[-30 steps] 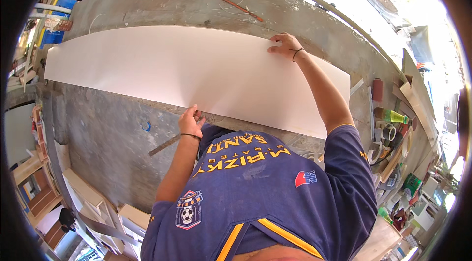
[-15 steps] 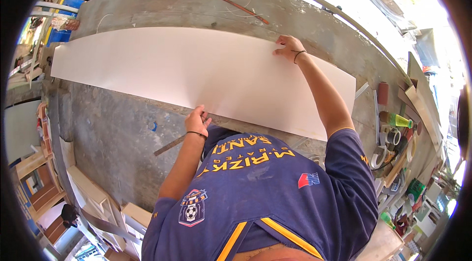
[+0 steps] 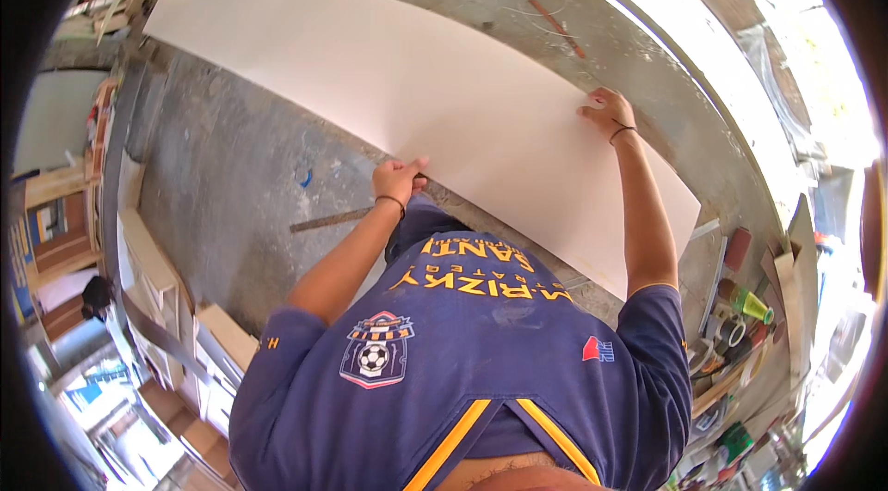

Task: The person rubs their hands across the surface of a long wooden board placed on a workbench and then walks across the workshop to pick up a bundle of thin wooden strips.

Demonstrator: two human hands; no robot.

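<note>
A long white panel (image 3: pixel 398 75) lies across a grey, worn work surface (image 3: pixel 250 149), running from the far left to the near right. On its near long edge, my left hand (image 3: pixel 400 180) is closed, with the thumb along the top and the other fingers at the edge, partly hidden. My right hand (image 3: pixel 610 112) grips the far long edge near the panel's right end, fingers curled over the rim. Both hands touch the same panel. Just left of my left hand, a thin dark strip (image 3: pixel 328 220) rests on the grey surface.
Beyond the panel lies a reddish-brown stick (image 3: pixel 536 10). A green bottle (image 3: pixel 747 302), a brown cylinder (image 3: pixel 736 249) and tape rolls (image 3: pixel 731 334) crowd the right side. Wooden boards (image 3: pixel 153 260) stand at the lower left. A small blue ring (image 3: pixel 303 177) lies left of my hand.
The view has turned, so the panel now slants more steeply down to the right. Both hands keep their hold on its two long edges.
</note>
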